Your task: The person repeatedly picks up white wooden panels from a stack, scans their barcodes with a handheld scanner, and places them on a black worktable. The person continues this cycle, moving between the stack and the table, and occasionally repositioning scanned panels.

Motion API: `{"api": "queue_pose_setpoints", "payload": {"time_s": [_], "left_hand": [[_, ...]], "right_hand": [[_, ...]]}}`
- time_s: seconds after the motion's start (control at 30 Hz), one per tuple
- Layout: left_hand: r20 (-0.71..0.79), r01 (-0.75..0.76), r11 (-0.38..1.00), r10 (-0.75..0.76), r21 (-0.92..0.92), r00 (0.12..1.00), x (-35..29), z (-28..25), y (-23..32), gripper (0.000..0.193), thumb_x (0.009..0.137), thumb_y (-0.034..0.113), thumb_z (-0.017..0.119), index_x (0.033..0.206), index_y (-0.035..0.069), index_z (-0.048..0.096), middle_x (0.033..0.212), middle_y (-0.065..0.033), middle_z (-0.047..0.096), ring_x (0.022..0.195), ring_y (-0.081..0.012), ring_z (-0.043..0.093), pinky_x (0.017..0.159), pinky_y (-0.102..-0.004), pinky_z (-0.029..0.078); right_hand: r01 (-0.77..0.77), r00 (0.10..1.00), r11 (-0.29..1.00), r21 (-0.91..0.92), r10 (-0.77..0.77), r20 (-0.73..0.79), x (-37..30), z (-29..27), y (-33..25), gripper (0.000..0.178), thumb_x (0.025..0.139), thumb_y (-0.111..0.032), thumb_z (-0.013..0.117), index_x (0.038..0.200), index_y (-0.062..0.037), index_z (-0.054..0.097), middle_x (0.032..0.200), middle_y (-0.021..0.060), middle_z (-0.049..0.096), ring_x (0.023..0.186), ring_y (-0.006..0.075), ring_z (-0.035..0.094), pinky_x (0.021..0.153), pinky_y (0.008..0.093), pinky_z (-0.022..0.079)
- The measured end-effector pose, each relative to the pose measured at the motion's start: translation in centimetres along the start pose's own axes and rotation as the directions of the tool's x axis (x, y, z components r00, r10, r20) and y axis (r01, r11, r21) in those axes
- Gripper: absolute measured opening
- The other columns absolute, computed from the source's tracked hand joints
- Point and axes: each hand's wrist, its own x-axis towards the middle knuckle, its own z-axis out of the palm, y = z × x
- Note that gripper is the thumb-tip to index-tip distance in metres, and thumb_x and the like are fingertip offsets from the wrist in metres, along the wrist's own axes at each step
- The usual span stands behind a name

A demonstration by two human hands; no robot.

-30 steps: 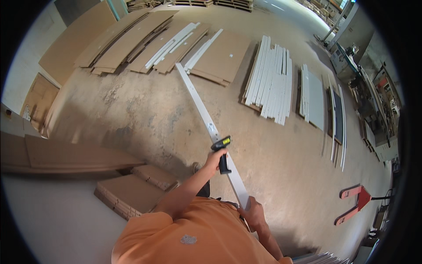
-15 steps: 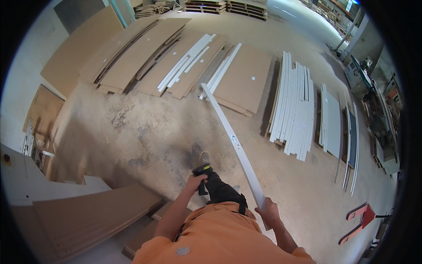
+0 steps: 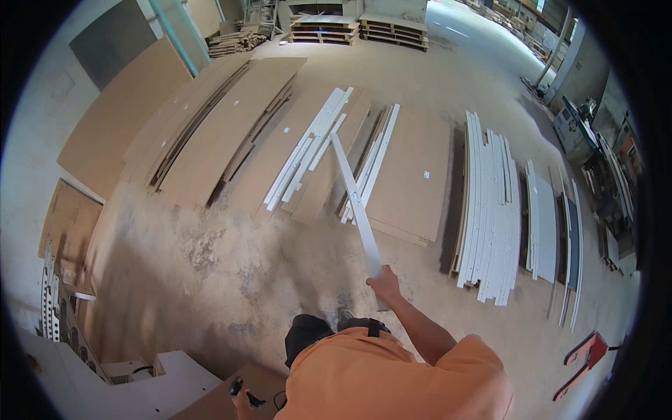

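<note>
Head view. The long, flat white board [image 3: 355, 200] is the landmark for all places. It extends forward and slightly left from the right hand [image 3: 385, 285], which grips it near its near end, the fingers closed around its edges. The far end overlaps the flat brown sheet panels [image 3: 327, 183] in the view; contact between them cannot be determined.

The left hand [image 3: 242, 406] is to the left of and nearer than the board, at the lower edge of the view. Its fingers appear closed around the grip of the black pistol-shaped handheld scanner [image 3: 258, 402]; they are partly hidden.

The stack of long white strips [image 3: 486, 217] lies to the right of the board. The red forked pallet truck [image 3: 592, 350] stands farther right and nearer.

Progress, by judgement: the board is in hand and is not yet released onto any stack. Setting it down appears outstanding. Whether scanning is complete cannot be determined.
</note>
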Motion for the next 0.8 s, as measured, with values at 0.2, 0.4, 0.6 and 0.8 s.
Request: {"api": "queue_pose_setpoints", "payload": {"time_s": [0.2,0.4,0.6,0.8], "left_hand": [[0.218,-0.222,0.95,0.173,0.221,0.961,2.2,5.9,9.2,0.037,0.079,0.023,0.08,0.104,-0.002,0.07,0.082,-0.0179,0.07,0.075,-0.0353,0.067,0.07,-0.0525,0.051],[0.407,-0.607,0.686,0.46,0.402,0.789,5.7,7.6,27.7,0.04,0.073,0.027,0.082,0.097,-0.003,0.071,0.083,-0.0173,0.07,0.077,-0.0363,0.067,0.074,-0.0533,0.051],[0.291,-0.718,0.553,0.667,0.423,0.685,0.9,2.8,54.1,0.029,0.072,0.02,0.079,0.087,-0.002,0.07,0.078,-0.0142,0.068,0.071,-0.0304,0.065,0.067,-0.0498,0.05],[0.313,-0.855,0.461,0.796,0.239,0.517,-4.6,0.5,64.0,0.027,0.073,0.022,0.078,0.081,-0.003,0.07,0.073,-0.013,0.068,0.069,-0.025,0.067,0.065,-0.045,0.05]], "right_hand": [[-0.098,0.994,0.992,-0.082,0.093,-0.057,15.7,9.7,-10.5,0.07,0.071,-0.028,0.078,0.125,0.0061,0.05,0.108,0.029,0.07,0.103,0.0421,0.069,0.09,0.0484,0.056],[-0.243,0.967,0.968,-0.062,0.236,-0.101,25.4,19.4,-19.8,0.073,0.073,-0.027,0.077,0.131,0.0042,0.046,0.121,0.0282,0.063,0.113,0.0442,0.064,0.099,0.0495,0.052],[-0.239,0.962,0.964,0.113,0.251,-0.106,35.8,27.4,-27.8,0.075,0.076,-0.023,0.075,0.137,0.0039,0.04,0.137,0.029,0.049,0.123,0.0466,0.056,0.102,0.0504,0.05],[-0.078,0.989,0.989,-0.122,0.092,0.113,45.1,30.9,-30.8,0.053,0.082,-0.022,0.069,0.126,0.0029,0.055,0.136,0.0223,0.053,0.124,0.0449,0.055,0.099,0.0554,0.051]]}}
